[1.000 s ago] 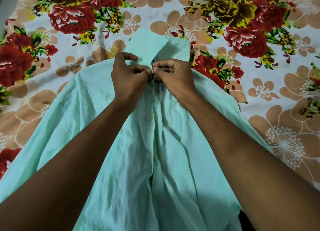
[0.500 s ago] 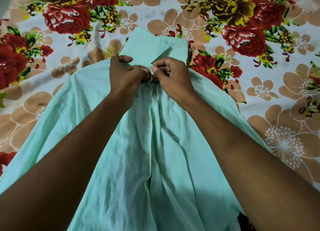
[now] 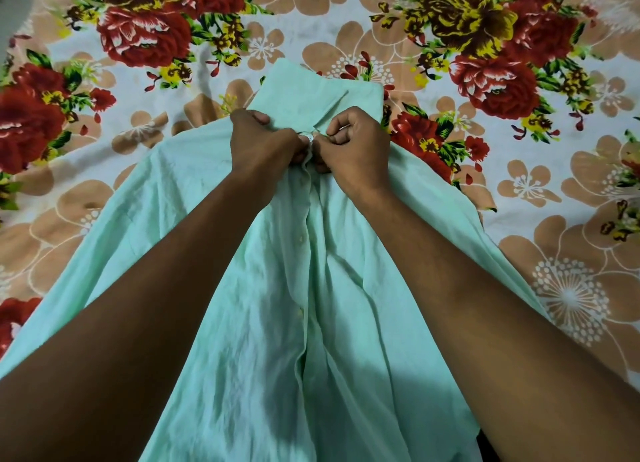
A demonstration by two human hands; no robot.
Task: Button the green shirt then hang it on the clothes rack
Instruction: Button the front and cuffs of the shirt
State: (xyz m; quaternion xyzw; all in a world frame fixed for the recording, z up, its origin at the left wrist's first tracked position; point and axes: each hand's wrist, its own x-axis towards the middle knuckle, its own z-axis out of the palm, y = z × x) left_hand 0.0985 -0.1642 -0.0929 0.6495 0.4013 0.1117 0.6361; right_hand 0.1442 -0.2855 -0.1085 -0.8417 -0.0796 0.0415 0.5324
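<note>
The light green shirt (image 3: 263,323) lies flat on the bed, its collar (image 3: 304,94) pointing away from me and its hem toward me. Small buttons run down the front placket (image 3: 302,240). My left hand (image 3: 263,145) pinches the left edge of the placket just below the collar. My right hand (image 3: 353,146) pinches the opposite edge, and the fingertips of both meet there. A small pale button (image 3: 309,137) shows between them. The clothes rack is out of view.
A bedsheet (image 3: 519,184) with large red, yellow and tan flowers covers the whole surface under and around the shirt. My two forearms cross the lower half of the view, over the shirt's body.
Both hands have stayed at the top of the placket, working the fabric. A button now shows between the fingertips. The view has shifted slightly.
</note>
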